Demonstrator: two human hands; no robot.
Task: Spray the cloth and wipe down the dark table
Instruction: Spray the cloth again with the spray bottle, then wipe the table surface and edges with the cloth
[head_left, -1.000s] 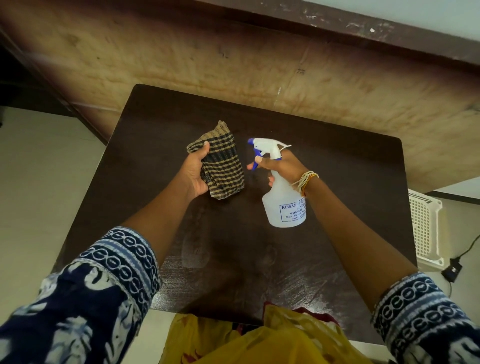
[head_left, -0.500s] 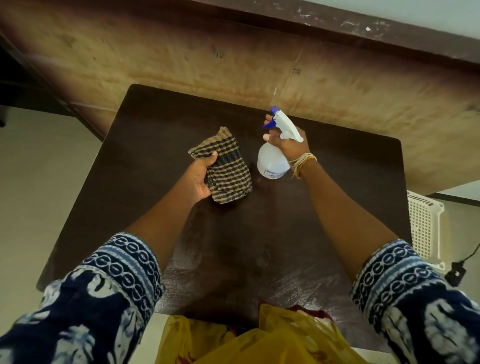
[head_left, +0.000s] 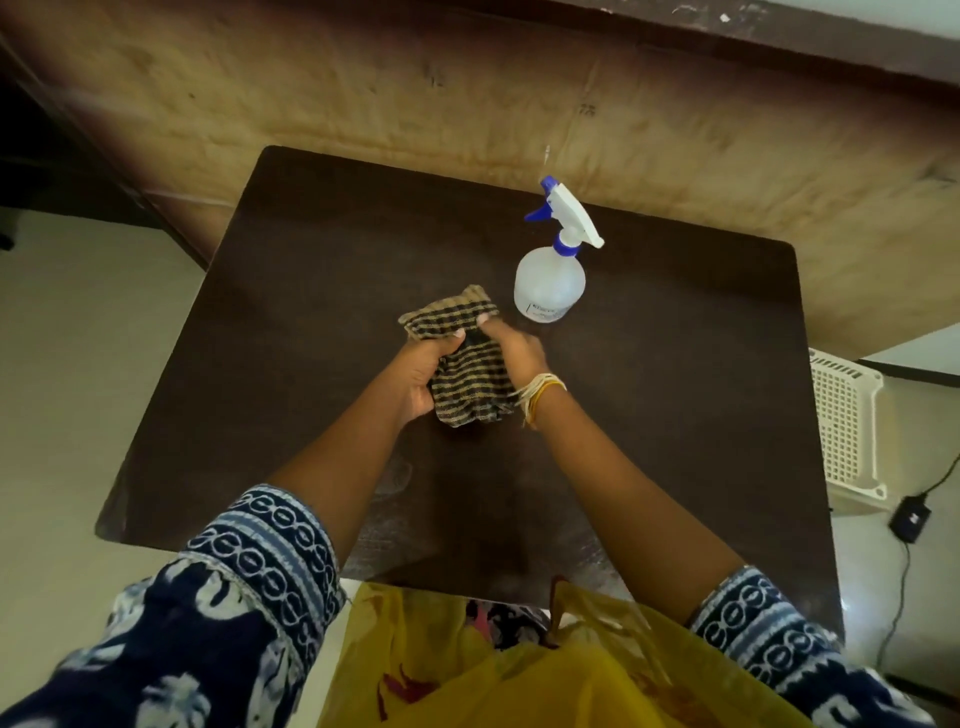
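Note:
A checked brown-and-tan cloth (head_left: 470, 376) is held above the middle of the dark table (head_left: 291, 322). My left hand (head_left: 423, 371) grips its left side, thumb on top. Its right upper edge is pinched by my right hand (head_left: 511, 348), which wears thread bracelets at the wrist. The white spray bottle (head_left: 550, 280) with a blue trigger stands upright on the table just beyond the cloth, free of both hands.
A white perforated plastic basket (head_left: 844, 426) sits on the floor at the table's right edge, with a black adapter and cable (head_left: 909, 519) beside it. A worn brown wall runs behind the table. Yellow fabric (head_left: 519, 675) hangs at the near edge.
My right hand set the spray bottle down on the far part of the table, let go of it and came back to take the cloth. My left hand kept holding the cloth.

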